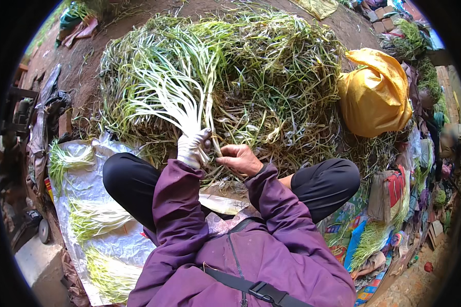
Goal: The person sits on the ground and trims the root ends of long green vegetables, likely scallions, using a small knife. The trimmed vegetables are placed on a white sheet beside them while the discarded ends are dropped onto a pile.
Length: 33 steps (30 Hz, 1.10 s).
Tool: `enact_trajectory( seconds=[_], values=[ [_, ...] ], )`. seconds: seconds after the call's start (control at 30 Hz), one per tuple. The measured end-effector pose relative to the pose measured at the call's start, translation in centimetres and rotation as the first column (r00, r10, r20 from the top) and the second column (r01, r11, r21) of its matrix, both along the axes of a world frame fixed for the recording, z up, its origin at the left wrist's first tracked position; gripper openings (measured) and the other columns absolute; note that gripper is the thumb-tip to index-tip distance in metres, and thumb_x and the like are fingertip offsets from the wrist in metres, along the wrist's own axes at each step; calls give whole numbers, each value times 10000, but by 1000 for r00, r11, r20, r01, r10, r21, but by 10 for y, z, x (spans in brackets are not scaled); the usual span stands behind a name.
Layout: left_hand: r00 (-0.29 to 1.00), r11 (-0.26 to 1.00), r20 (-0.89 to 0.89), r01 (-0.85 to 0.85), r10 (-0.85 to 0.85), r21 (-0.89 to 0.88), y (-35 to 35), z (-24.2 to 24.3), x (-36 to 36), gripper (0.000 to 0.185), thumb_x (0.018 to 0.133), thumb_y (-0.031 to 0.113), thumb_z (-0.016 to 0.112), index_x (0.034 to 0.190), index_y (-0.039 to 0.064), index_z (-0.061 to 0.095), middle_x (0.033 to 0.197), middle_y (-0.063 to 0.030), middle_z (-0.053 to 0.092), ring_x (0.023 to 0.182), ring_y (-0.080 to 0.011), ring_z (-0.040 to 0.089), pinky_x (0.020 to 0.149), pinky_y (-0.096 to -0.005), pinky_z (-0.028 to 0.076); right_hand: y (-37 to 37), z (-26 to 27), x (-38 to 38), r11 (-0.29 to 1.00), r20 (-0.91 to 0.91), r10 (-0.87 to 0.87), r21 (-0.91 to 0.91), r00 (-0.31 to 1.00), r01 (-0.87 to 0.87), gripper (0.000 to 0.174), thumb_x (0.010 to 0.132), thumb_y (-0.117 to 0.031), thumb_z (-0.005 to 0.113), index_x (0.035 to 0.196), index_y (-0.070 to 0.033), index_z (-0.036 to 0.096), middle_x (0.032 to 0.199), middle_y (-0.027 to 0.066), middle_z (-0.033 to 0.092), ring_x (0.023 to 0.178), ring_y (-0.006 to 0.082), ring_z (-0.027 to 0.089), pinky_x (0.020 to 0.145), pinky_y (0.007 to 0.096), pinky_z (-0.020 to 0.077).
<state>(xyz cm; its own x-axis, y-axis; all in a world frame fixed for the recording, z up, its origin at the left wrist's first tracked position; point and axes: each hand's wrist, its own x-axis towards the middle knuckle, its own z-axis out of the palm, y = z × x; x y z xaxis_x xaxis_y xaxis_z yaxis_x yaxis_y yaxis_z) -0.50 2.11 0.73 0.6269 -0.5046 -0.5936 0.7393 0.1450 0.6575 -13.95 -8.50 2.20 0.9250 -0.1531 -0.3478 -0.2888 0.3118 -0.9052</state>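
Observation:
My left hand (193, 147), in a whitish glove, is closed around a fanned bunch of long pale stalks (184, 109) with green leaves, which point away from me. Just right of it, my bare right hand (240, 159) pinches the lower end of a separate greenish-yellow stalk (208, 103) between thumb and fingers. Both hands are between my bent knees, in front of a large heap of green and withered leaves (269, 76). My palm and some fingertips are hidden.
On a white plastic sheet (130, 245) at the left lie several bunches of pale stalks (100, 218). A tied orange-yellow sack (376, 96) stands right of the heap. Farther right are more greens (370, 241), bags and cloths. A pale block (42, 264) is at the lower left.

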Motion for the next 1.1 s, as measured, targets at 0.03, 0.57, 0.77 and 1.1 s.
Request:
enact_trajectory(
  seconds=[0.03, 0.57, 0.77, 1.1],
  values=[
    [1000, 999, 6, -12, 12, -42, 0, 0, -1, 162, 760, 44, 658, 888, 80, 565, 701, -3, 573, 508, -92, 516, 414, -217, 428, -6, 10, 2, 998, -78, 19, 54, 997, -15, 209, 838, -181, 613, 973, -22, 613, 686, -14, 583, 540, 11, 489, 456, 153, 379],
    [993, 999, 110, -35, 32, 26, -6, -1, -8, 218, 720, 19, 691, 881, 45, 546, 686, -28, 581, 471, -102, 511, 386, -194, 394, 2, -11, 11, 842, -115, -488, 198, 865, 501, 115, 818, -112, 633, 828, -18, 568, 618, -18, 543, 434, 22, 420, 387, 158, 308],
    [925, 912, 112, -377, 363, 161, -5, 25, 3, 270, 698, -35, 687, 897, 53, 527, 628, -38, 553, 411, -113, 466, 328, -215, 359, -10, -13, 4, 845, -57, -535, -28, 843, 534, 122, 799, -125, 654, 805, -27, 581, 616, -13, 548, 474, 39, 457, 422, 191, 366],
    [853, 819, 16, -496, 522, -290, 58, 22, 57, 137, 804, 68, 636, 876, -4, 543, 606, -30, 490, 439, -99, 395, 394, -226, 325, -150, -100, -78, 162, -110, -883, -984, 456, 77, 82, 731, -90, 595, 744, -22, 553, 714, 160, 609, 686, 323, 597, 636, 397, 455]
  ],
)
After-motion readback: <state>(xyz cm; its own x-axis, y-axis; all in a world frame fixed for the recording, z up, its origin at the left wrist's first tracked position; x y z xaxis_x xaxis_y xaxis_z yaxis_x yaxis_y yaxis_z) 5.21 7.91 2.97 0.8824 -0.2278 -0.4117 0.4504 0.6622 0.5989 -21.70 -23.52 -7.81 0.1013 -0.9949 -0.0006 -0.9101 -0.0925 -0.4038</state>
